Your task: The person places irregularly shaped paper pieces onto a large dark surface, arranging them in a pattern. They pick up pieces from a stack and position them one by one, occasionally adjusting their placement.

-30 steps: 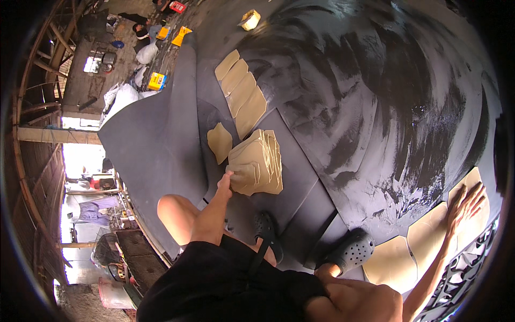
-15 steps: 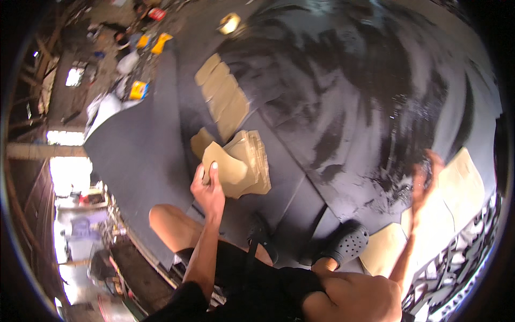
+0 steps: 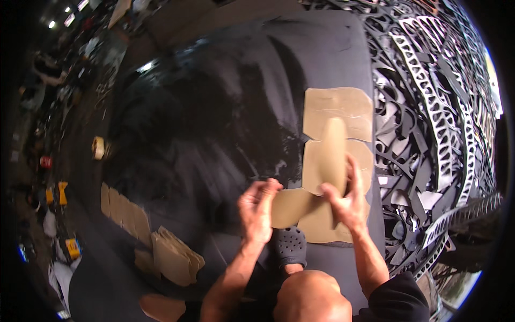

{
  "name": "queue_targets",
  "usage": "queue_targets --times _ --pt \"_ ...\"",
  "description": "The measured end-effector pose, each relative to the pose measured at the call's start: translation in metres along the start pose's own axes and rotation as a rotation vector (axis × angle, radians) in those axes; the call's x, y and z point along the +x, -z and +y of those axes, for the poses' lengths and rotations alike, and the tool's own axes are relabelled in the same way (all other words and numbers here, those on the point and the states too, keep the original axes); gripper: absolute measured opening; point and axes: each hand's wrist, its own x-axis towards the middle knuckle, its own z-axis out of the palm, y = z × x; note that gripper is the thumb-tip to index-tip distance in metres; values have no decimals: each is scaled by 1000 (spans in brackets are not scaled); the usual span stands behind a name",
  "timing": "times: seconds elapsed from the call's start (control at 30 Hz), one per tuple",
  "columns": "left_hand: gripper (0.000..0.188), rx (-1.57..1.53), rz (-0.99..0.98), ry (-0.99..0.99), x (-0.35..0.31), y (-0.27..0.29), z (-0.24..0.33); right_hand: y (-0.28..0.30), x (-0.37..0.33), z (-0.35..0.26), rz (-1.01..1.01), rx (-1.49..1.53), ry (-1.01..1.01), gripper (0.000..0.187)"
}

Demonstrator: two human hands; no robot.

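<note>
Tan panel [image 3: 333, 155] pinched by thumb and fingers of the right hand [image 3: 350, 205], right of centre, left hand [image 3: 257, 210] with curled fingers beside a second tan panel [image 3: 292, 208], grip unclear through blur, tan pieces [image 3: 337, 102] on black sheeting [image 3: 214, 134], tan stack [image 3: 174, 258] lower left, yellow packet [image 3: 73, 248] farther left, print too small to read.

Across the centre and upper centre of the frame, the flat dark sheet [image 3: 214, 123] offers a wide, low path. Right of centre, the upright tan piece [image 3: 334, 153] in the right hand [image 3: 350, 206] bars the way; the shoe [image 3: 291, 247] and knee [image 3: 314, 298] block bottom centre, a tan stack [image 3: 174, 257] lower left, tangled scraps [image 3: 424, 123] the right side.
</note>
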Motion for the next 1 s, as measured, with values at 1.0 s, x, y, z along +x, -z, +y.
queue_targets --times 1.0 --pt "44 340 -214 343 49 1 -58 126 44 74 -549 -329 -197 42"
